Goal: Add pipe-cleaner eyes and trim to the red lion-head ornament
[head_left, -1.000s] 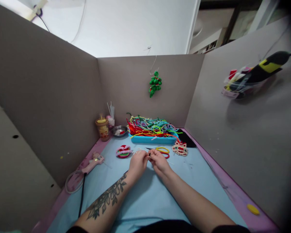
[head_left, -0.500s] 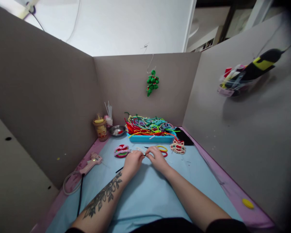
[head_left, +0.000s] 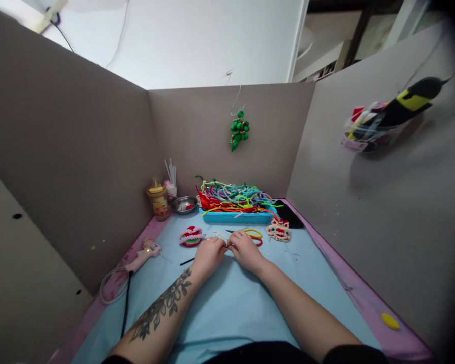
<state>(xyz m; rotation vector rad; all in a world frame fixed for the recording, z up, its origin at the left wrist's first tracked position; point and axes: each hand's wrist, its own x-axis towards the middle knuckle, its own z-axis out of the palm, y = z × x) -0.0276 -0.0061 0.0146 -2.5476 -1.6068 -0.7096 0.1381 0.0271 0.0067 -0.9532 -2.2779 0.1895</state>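
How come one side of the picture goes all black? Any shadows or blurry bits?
Head view: the right edge fades to black, perhaps the lens's rim; head view: soft shadows lie on the grey right wall below the black-and-yellow tool, and on the light-blue cloth near the left hand; head view: the tiny dark piece by the right hand is too blurry to name.

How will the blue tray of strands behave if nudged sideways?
The tray would probably slide rather than tip: it sits low and wide. The strands look light and bendy, being thin and curved in many directions. Several poke out past the tray's sides, so they may snag on neighbours or shift.
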